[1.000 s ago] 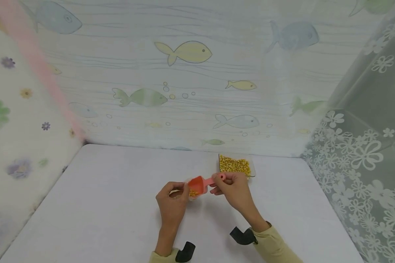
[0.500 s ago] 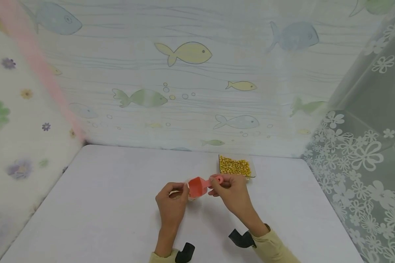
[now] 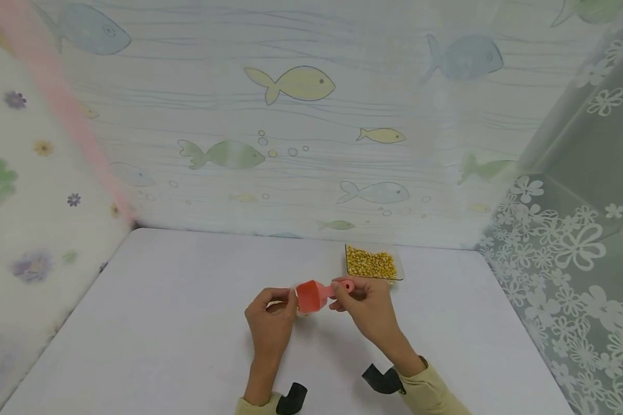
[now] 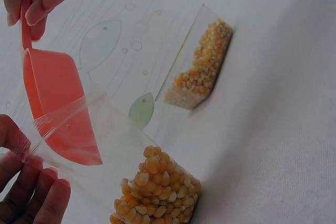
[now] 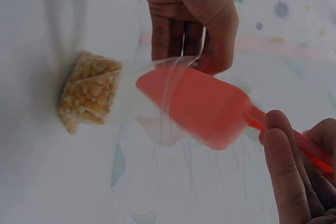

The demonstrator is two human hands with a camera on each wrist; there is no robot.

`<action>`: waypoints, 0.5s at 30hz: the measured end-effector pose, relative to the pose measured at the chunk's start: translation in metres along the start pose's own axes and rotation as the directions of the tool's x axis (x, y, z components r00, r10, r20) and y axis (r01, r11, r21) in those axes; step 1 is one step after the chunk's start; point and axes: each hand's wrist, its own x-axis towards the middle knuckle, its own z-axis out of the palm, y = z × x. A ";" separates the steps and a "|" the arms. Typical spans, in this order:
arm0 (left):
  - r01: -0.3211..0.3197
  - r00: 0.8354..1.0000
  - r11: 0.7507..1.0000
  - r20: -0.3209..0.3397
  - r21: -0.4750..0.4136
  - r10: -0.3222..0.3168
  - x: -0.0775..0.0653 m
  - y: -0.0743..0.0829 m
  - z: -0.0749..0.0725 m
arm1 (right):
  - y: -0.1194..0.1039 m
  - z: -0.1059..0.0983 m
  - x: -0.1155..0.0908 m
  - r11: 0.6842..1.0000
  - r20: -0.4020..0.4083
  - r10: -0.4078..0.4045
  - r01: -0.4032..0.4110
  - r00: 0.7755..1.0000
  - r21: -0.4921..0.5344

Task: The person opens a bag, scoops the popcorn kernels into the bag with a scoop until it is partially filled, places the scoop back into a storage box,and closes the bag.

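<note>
A clear plastic zip bag [image 4: 113,114] with corn kernels [image 4: 157,187] in its bottom stands on the table. My left hand [image 3: 271,323] pinches the bag's mouth at one side. In my right hand [image 3: 368,302] I grip the handle of a coral-red scoop [image 3: 310,296]. The scoop is tipped steeply, its front lip inside the bag mouth above the kernels, as both wrist views show. Its bowl shows no kernels in the head view. Most of the bag is hidden there behind the left hand and the scoop.
Behind my right hand, a clear rectangular container [image 3: 399,271] of corn kernels stands near the table's back edge. The white table [image 3: 161,323] meets a fish-patterned curtain [image 3: 291,190] at the back. Flowered curtains hang at both sides.
The scoop has tipped further down into the bag's mouth, and the kernels seen in its bowl one second ago are gone from it. The left hand has stayed in place.
</note>
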 end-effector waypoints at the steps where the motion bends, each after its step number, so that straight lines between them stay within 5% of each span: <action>1: 0.000 1.000 1.000 -0.001 -0.002 0.000 0.000 -0.005 0.001 | 0.001 -0.001 0.000 1.000 -0.002 0.001 -0.001 1.000 -0.003; 6: -0.009 1.000 1.000 -0.001 -0.010 0.009 0.000 -0.025 0.002 | 0.008 -0.007 -0.002 1.000 -0.021 0.023 -0.024 1.000 -0.011; 15: -0.023 1.000 0.999 0.016 -0.040 0.024 0.001 -0.029 0.001 | 0.025 -0.023 -0.005 0.994 -0.067 0.095 -0.091 0.993 0.060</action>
